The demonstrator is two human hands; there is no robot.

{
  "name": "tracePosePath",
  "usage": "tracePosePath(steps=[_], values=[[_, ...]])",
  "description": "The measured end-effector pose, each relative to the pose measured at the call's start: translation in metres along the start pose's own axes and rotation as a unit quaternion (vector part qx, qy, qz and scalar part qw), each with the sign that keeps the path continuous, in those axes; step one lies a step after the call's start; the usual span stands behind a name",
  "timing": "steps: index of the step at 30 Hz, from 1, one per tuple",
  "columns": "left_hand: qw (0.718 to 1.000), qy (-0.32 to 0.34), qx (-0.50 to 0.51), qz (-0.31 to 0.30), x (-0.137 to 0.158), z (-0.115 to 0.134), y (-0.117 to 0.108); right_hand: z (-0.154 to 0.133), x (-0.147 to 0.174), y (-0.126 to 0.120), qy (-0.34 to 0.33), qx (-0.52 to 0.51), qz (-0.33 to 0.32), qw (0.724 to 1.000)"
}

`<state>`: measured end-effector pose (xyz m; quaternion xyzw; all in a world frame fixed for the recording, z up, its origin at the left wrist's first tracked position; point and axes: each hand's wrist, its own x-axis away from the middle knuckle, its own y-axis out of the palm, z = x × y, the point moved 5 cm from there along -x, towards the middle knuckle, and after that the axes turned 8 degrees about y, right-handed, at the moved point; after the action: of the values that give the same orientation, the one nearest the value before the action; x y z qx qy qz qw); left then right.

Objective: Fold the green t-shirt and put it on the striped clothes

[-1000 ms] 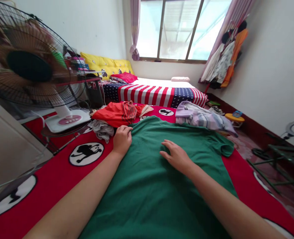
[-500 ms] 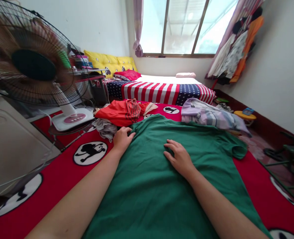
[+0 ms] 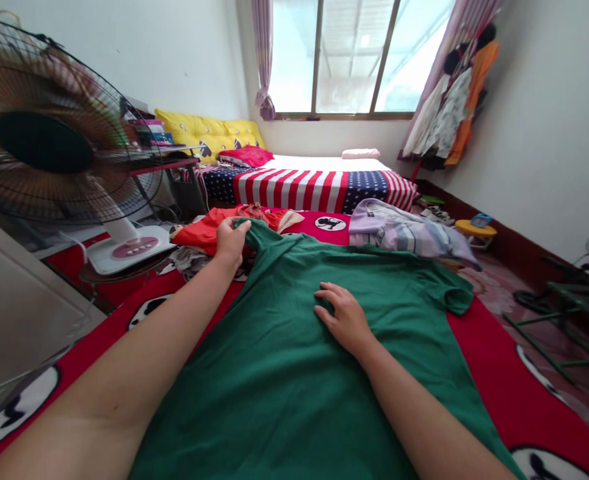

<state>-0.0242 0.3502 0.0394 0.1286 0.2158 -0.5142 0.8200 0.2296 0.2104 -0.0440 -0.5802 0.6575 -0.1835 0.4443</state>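
A green T-shirt (image 3: 294, 360) lies spread over a red cloth patterned with black monkeys in white circles. My left hand (image 3: 232, 240) pinches the shirt's left sleeve and holds it up off the surface, at the edge of the orange-red garment (image 3: 199, 227). My right hand (image 3: 343, 317) lies on the upper middle of the shirt, palm down, fingers a little apart and gripping nothing. The shirt's right sleeve (image 3: 457, 295) lies flat beyond it. Creases run from the lifted sleeve across the chest.
A lilac and grey checked garment (image 3: 399, 230) lies beyond the shirt's collar. At the left a fan (image 3: 44, 143) stands on a stool. A bed (image 3: 294, 189) with a striped, starred cover is behind. A green metal frame (image 3: 564, 327) and a yellow stool (image 3: 476, 229) stand right.
My left hand has moved forward and raised the shirt's left sleeve, which it now pinches. My right hand stays on the shirt. The view has shifted slightly to the right.
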Motion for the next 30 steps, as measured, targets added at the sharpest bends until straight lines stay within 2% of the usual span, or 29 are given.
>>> tracePosePath(steps=[3,5,8,10,12,14,16,18,21,24,27,29,30], values=[[0.981,0.096,-0.165,-0.038,-0.025,0.018,0.002,0.001,0.000,0.000,0.005,-0.008,0.000,1.000],[0.948,0.151,-0.260,-0.108,-0.034,0.025,0.006,0.002,0.000,0.000,0.006,-0.010,0.001,1.000],[0.903,0.180,-0.320,-0.223,-0.033,0.027,0.010,0.002,0.000,0.000,0.007,-0.011,0.001,1.000],[0.861,0.201,-0.356,-0.302,-0.023,0.026,0.015,0.002,-0.001,0.000,0.007,-0.011,0.003,1.000],[0.806,0.241,-0.402,-0.362,-0.005,0.028,0.023,0.002,-0.001,0.000,0.007,-0.011,0.004,1.000],[0.750,0.291,-0.456,-0.381,0.012,0.031,0.030,0.002,-0.001,-0.001,0.007,-0.010,0.004,1.000],[0.715,0.316,-0.505,-0.366,0.024,0.033,0.036,0.002,-0.001,-0.001,0.009,-0.010,0.004,1.000],[0.707,0.318,-0.532,-0.340,0.029,0.034,0.040,0.002,0.000,-0.001,0.009,-0.012,0.004,1.000],[0.721,0.292,-0.540,-0.321,0.026,0.031,0.044,0.001,0.000,-0.001,0.007,-0.016,0.005,1.000],[0.727,0.231,-0.539,-0.358,0.022,0.020,0.047,0.001,0.000,-0.001,0.008,-0.016,0.004,1.000],[0.718,0.186,-0.534,-0.405,0.019,0.012,0.049,0.002,0.000,-0.001,0.011,-0.015,0.003,1.000],[0.726,0.188,-0.535,-0.389,0.012,0.013,0.046,0.002,0.000,-0.001,0.011,-0.016,0.005,1.000],[0.739,0.195,-0.533,-0.362,0.005,0.016,0.043,0.002,0.000,-0.001,0.011,-0.017,0.006,1.000]])
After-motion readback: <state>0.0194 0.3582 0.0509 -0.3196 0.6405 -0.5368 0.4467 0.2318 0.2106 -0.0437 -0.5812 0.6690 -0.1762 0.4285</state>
